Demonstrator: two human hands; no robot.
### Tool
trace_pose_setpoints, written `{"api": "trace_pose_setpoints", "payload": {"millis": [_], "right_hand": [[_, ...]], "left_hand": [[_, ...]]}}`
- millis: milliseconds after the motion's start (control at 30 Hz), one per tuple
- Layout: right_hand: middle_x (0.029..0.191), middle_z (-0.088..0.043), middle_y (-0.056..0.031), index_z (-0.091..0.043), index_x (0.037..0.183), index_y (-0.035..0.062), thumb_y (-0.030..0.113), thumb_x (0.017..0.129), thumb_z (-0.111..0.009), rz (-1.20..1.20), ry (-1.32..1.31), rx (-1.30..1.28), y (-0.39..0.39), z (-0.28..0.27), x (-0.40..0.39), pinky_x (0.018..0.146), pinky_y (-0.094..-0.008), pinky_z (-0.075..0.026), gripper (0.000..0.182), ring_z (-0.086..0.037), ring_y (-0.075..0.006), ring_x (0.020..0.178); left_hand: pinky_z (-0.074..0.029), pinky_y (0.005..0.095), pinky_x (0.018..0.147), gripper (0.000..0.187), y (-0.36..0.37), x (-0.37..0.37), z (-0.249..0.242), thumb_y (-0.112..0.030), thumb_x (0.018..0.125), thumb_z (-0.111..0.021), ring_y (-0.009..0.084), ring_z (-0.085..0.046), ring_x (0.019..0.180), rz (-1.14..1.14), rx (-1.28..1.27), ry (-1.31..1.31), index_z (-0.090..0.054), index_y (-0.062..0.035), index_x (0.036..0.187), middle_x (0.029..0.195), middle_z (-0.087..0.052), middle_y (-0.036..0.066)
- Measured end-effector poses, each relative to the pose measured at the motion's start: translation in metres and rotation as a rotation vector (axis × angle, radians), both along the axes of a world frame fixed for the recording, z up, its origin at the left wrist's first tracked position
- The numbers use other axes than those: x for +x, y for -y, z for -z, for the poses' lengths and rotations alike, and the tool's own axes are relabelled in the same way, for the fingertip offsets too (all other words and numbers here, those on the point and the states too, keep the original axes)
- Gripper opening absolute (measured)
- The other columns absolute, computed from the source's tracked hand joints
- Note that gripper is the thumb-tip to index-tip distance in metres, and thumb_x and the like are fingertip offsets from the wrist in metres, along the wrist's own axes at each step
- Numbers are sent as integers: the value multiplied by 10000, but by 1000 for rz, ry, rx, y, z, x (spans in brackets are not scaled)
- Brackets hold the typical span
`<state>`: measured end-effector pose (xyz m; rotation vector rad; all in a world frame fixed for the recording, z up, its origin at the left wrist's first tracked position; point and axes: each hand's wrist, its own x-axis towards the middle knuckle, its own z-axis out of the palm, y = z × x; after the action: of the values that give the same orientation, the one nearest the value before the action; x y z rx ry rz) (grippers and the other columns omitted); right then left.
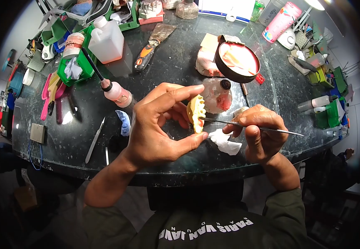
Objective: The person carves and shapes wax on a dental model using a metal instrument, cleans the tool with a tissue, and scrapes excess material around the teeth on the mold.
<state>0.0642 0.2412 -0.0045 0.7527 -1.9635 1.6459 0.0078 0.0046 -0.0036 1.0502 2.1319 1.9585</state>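
A yellow dental cast (195, 112) with a row of teeth is held on edge between the thumb and fingers of my left hand (159, 124), above the front of the dark table. My right hand (265, 130) pinches a thin metal dental carver (258, 127) like a pen. The carver's left tip meets the cast's inner side, where a bit of pink shows; its other end points right. Below and between the hands lies a crumpled white tissue (226, 142). Just behind the cast stands a clear spirit lamp (217, 97) with a black cap and something reddish in it.
Behind the lamp, a round dark tin (238, 62) holds pink wax. To the left are a dropper bottle (117, 93), a blue moulded piece (123, 123), a scalpel (95, 140) and a scraper (151, 47). A white jug (106, 43) and green bins (75, 68) stand farther back.
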Motion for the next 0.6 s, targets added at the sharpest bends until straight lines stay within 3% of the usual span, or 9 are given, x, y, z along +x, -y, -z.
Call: {"api": "trace_pose_setpoints", "payload": {"millis": [600], "right_hand": [[835,-691,-199,-631,967,-60,70,970,-646,-99,100,17,-3,-2,-1,675,-342,-567,130,-714,-246,742]], "left_hand": [[-522,212,741,728,1,-1,2,65,665,-852,83,-627,904,3,-62,-55,-616,-8,1350,1167,-573,76]]}}
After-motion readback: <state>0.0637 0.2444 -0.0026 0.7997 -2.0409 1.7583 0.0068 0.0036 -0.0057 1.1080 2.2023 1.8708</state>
